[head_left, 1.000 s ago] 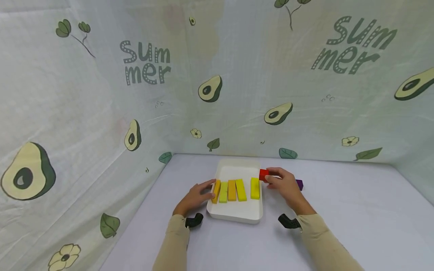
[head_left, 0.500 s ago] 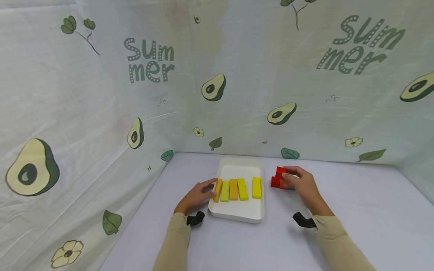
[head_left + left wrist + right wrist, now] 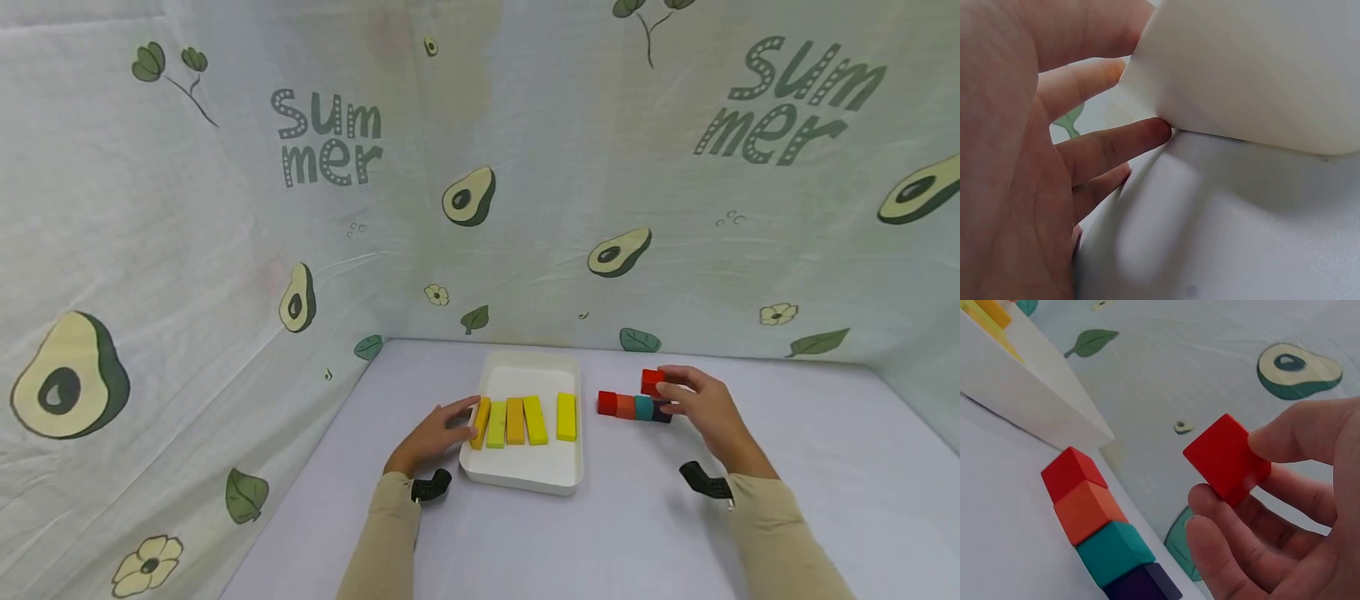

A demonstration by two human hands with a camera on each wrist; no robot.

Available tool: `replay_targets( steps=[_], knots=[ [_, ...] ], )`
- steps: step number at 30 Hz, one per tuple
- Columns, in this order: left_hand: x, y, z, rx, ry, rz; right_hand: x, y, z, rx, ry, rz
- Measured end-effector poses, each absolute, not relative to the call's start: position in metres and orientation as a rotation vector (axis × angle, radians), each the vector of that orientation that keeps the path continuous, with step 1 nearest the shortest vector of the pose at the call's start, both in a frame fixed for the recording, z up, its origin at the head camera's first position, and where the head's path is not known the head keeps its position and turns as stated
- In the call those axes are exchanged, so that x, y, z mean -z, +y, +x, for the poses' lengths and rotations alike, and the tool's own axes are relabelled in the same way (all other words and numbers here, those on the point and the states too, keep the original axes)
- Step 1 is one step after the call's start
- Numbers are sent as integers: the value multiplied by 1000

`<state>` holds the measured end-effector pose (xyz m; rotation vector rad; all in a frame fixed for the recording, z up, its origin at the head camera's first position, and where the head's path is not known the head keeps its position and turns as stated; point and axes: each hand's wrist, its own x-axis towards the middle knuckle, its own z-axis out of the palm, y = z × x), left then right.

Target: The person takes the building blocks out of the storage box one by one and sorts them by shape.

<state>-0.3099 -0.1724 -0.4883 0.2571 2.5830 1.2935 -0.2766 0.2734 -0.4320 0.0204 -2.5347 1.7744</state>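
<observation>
My right hand (image 3: 708, 410) pinches a red cube (image 3: 1225, 456) between thumb and fingers, above the right end of a row of cubes. That row runs left to right: a red cube (image 3: 607, 403), an orange cube (image 3: 626, 407), a teal cube (image 3: 643, 407) and a dark purple cube (image 3: 662, 412). My left hand (image 3: 429, 437) rests at the left side of a white tray (image 3: 517, 477). Its fairly straight fingers (image 3: 1116, 147) touch the tray's outer wall. Inside the tray lie several yellow, orange and lime blocks, among them a separate yellow block (image 3: 566, 417) at the right.
The row of cubes stands a short gap to the right of the tray. A pale table (image 3: 570, 550) lies under everything. A cloth backdrop (image 3: 525, 133) with avocado prints rises behind the table and on its left side.
My right hand has carried the red cube rightward from the tray's right rim, passing along the row, which now shows uncovered. My left hand stays at the tray.
</observation>
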Motion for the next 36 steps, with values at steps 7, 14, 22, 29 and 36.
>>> replay_targets(
  steps=[7, 14, 22, 29, 36],
  knots=[
    [488, -172, -310, -1290, 2584, 263, 441, 295, -276, -1732, -2584, -19],
    [489, -172, -310, -1286, 2595, 264, 445, 309, -277, -1761, -2590, -91],
    [490, -174, -308, -1302, 2588, 246, 453, 322, -278, -1809, -2643, -199],
    [492, -173, -310, -1308, 2588, 234, 463, 330, -278, -1731, -2763, -302],
    [491, -172, -308, -1306, 2591, 236, 469, 332, -278, -1663, -2809, -316]
  ],
)
